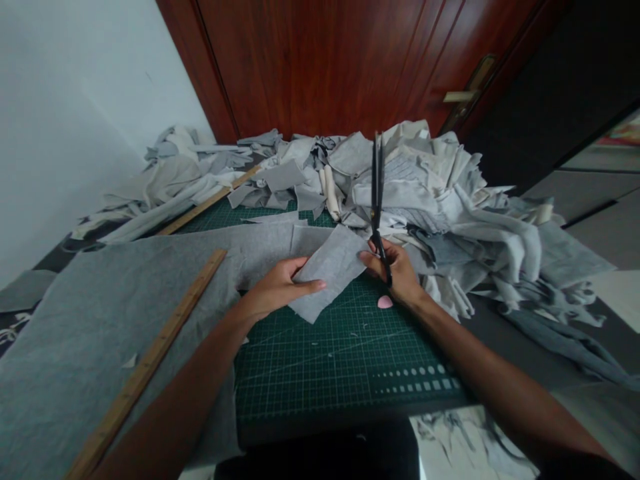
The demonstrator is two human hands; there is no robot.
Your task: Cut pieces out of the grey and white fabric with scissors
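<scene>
My left hand (284,285) pinches a small grey fabric piece (332,267) at its left edge, thumb on top. My right hand (393,267) grips black scissors (379,193) by the handles, with the blades pointing up and away from me. The right thumb and fingertip also touch the fabric piece's right corner. The piece is held above a green cutting mat (320,367). A large grey cloth (125,287) spreads over the mat's left side, and part of it lies behind the held piece. Close under my right hand lies a pink chalk-like piece (385,302).
One wooden ruler (160,347) lies across the large cloth; another wooden ruler (210,200) lies further back. Heaps of grey and white fabric scraps (425,180) line the back and right. Behind them stands a red-brown door (320,67). Scraps also lie on the floor (450,433).
</scene>
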